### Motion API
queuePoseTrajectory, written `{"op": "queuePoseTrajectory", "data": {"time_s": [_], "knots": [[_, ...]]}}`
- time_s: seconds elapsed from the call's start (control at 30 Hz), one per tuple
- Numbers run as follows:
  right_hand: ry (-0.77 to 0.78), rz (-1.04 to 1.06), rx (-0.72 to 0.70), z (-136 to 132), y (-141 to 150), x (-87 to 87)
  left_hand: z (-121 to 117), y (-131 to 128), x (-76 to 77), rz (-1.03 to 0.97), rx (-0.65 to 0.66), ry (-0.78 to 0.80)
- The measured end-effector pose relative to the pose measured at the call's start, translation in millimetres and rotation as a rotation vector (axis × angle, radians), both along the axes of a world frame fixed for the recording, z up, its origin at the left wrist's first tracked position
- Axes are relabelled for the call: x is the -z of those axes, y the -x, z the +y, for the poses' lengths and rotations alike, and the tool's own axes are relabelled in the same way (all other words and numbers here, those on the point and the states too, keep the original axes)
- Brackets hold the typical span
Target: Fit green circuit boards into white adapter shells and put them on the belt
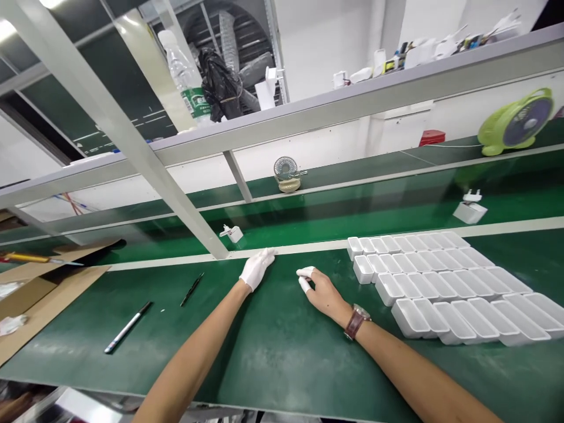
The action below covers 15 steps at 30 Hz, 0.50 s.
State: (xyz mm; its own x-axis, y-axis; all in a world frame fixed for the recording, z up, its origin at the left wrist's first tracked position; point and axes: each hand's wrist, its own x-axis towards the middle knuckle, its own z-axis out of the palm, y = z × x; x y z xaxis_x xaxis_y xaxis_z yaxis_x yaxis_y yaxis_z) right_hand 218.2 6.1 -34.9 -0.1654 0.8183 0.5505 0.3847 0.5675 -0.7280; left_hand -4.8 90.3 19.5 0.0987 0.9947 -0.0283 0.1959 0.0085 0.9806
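Both hands lie flat on the green worktop (273,352) and hold nothing. The left hand (257,268) wears a white glove, fingers stretched out, tips at the white stripe. The right hand (319,289) has white caps on two fingers (305,272), loosely open, with a watch (355,321) on the wrist. Just to its right sit rows of white trays (445,282), all lined up and looking empty, none picked up yet. To the left lie a pen (127,327) and tweezers (191,289). Farther back a small white plug part (232,233) rests on the belt.
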Motion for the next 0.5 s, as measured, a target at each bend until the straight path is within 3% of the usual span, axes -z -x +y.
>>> {"op": "queuePoseTrajectory", "data": {"time_s": [0.17,0.33,0.5], "knots": [[-0.154,-0.269,-0.128,-11,5,-6.8,-13,-24,2.5,0.231,0.097,-0.038],[-0.223,-0.481,-0.216,-17,10,-13.5,-16,-62,-15.9,0.379,0.258,-0.078],[-0.158,-0.566,-0.197,-15,15,-11.1,-40,-126,-36.4,0.498,0.502,-0.201]]}}
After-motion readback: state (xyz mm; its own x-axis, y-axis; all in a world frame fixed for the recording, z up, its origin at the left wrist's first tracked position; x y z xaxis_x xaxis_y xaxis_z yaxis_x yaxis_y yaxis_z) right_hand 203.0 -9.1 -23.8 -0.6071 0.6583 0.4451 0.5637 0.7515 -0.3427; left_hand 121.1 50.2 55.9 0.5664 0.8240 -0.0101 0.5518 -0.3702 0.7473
